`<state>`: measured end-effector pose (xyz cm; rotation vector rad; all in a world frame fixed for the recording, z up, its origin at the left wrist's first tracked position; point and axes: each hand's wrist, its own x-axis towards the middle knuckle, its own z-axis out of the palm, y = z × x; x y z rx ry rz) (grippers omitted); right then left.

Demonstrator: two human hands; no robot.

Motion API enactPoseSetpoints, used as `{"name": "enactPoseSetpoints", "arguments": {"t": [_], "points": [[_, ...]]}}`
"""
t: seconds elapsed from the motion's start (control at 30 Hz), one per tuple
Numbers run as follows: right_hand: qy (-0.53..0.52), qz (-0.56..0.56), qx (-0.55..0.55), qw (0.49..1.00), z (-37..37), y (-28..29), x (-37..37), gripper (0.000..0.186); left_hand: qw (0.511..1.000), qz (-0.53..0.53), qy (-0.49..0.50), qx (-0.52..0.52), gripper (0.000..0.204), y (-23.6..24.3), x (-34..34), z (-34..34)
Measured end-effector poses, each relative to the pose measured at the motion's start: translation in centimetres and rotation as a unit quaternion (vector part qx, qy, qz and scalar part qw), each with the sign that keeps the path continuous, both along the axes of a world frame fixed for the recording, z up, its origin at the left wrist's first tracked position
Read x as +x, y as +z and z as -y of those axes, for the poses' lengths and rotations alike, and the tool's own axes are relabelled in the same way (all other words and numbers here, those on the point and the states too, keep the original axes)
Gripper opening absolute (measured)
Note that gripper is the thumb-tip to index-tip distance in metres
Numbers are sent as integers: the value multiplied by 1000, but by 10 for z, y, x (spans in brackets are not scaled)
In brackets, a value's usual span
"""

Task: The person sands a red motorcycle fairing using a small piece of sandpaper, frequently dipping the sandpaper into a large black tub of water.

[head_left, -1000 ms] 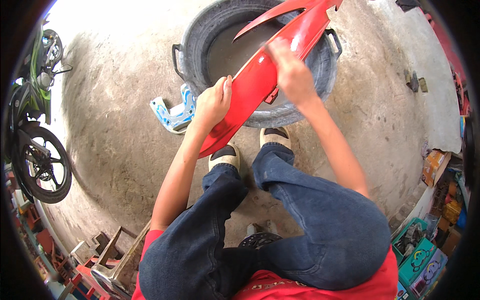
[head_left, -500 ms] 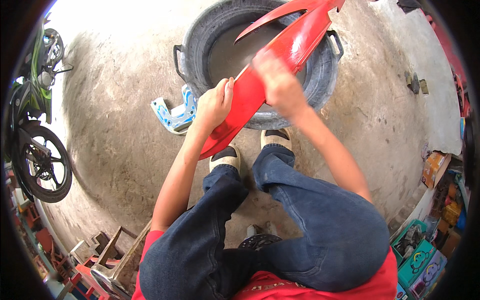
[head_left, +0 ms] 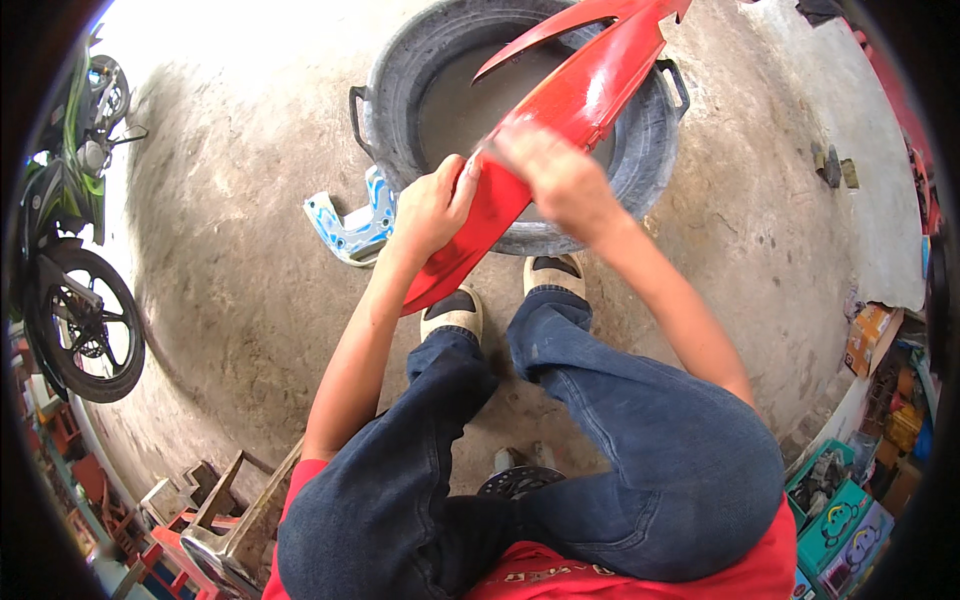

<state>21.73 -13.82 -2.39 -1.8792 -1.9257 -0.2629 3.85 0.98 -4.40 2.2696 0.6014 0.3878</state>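
Observation:
A long glossy red motorcycle body panel (head_left: 570,100) lies slantwise over a dark round tub (head_left: 395,90), its near end reaching back toward my feet. My left hand (head_left: 432,208) grips the panel's left edge, thumb on top and pointing up along it. My right hand (head_left: 560,185) bends over the panel's upper face just right of the left thumb. Its closed fingers press at the edge and are blurred, and whatever lies under them is too smeared to make out. Left of the tub, a blue-and-white patterned plastic part (head_left: 350,230) rests on the concrete floor.
A motorcycle (head_left: 80,260) stands at the far left. A wooden frame (head_left: 235,510) is at lower left. Boxes, one teal (head_left: 835,520), and loose parts line the lower right. My shoes (head_left: 553,277) are close to the tub's near rim.
My right hand has slid down and left along the panel, closer to my left thumb. The left hand keeps its grip, and the panel has barely shifted.

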Motion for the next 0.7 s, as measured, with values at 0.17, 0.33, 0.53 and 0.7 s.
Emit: {"name": "enactPoseSetpoints", "arguments": {"t": [0.17,0.33,0.53,0.7], "points": [[-181,-93,77,976,-6,3,46,48,999,-29,-3,-25,34,3,7,1],[19,37,-4,999,5,-12,-18,52,999,33,2,16,35,-11,-6,-4],[-181,-60,83,978,-2,-4,44,51,996,44,-28,66,33,-10,3,-2],[27,33,2,999,14,-13,-34,53,1000,16,-8,19,32,-7,-3,-3]]}}
